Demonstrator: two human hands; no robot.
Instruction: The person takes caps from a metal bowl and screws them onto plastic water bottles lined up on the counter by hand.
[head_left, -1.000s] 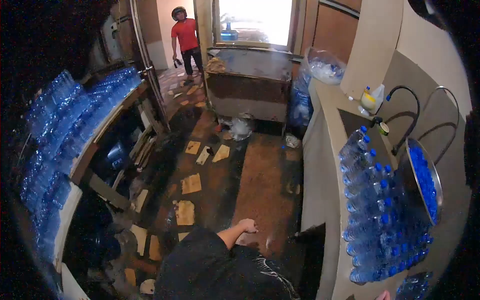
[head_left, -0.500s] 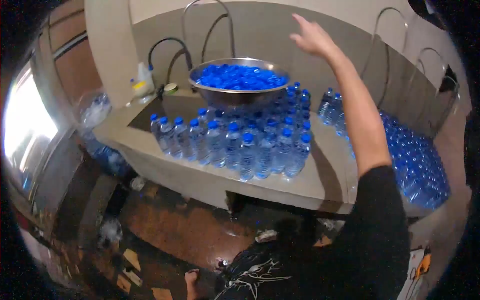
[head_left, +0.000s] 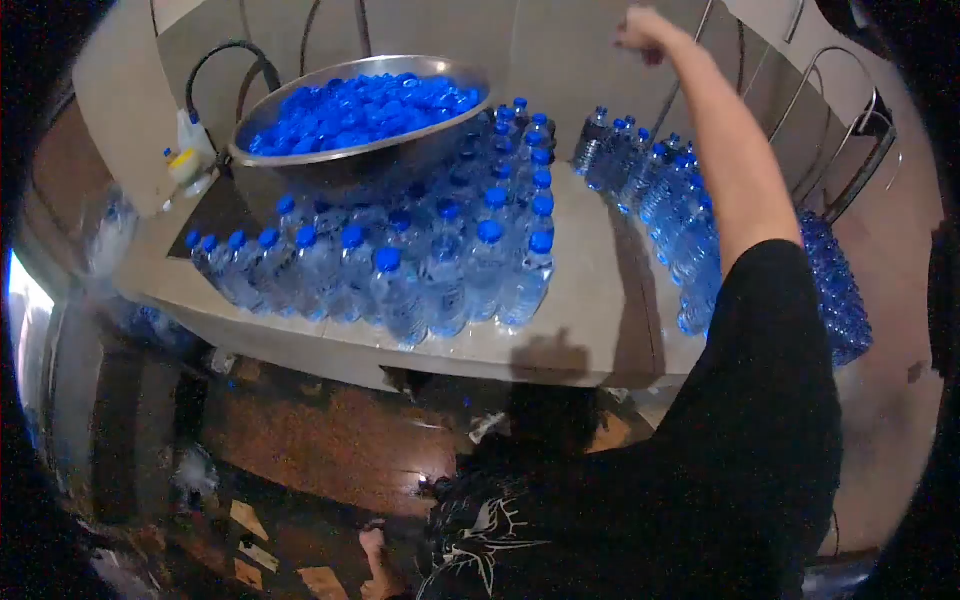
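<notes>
My right hand [head_left: 648, 36] is raised at the top of the view, above the counter. Its fingers look curled, with no object seen in them. Low in the view, my left hand [head_left: 373, 542] hangs over the floor, small and blurred, its fingers not clear. Rows of upright clear bottles with blue caps [head_left: 400, 300] stand on the counter [head_left: 590, 330]. A steel bowl [head_left: 370, 155], tilted, rests at the bottles and holds many blue caps [head_left: 365, 112]. Neither hand touches the bottles or the bowl.
More capped bottles [head_left: 680, 225] stand on the right part of the counter, partly behind my right arm. A black curved hose [head_left: 232, 48] and a yellow-labelled container [head_left: 183, 165] are at the left. Flat pale pieces [head_left: 250, 517] lie on the dark wet floor [head_left: 320, 440].
The view has swung from the room and window to the counter. My right arm has come up from the lower edge, and its hand, earlier with fingers extended, now looks curled. The other person is out of view.
</notes>
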